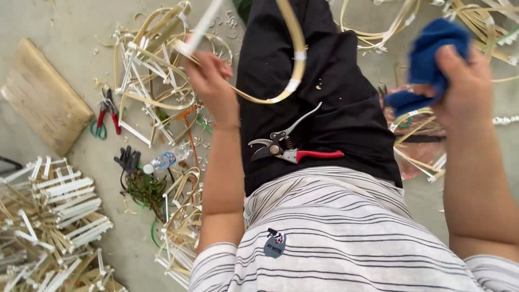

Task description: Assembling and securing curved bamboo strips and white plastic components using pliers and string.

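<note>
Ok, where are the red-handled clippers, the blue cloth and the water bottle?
Pruning shears [296, 151]: head view, on the pivot end of the red handle.
Blue cloth [432, 48]: head view, middle of the bunched fabric.
Water bottle [167, 159]: head view, on its clear body.

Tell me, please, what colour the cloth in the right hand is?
Blue: the cloth bunched in the right hand shows best in the head view.

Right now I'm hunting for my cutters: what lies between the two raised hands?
In the head view, red-handled pruning shears rest on the black-trousered lap, between the left hand holding a curved bamboo strip and the right hand gripping a blue cloth.
</note>
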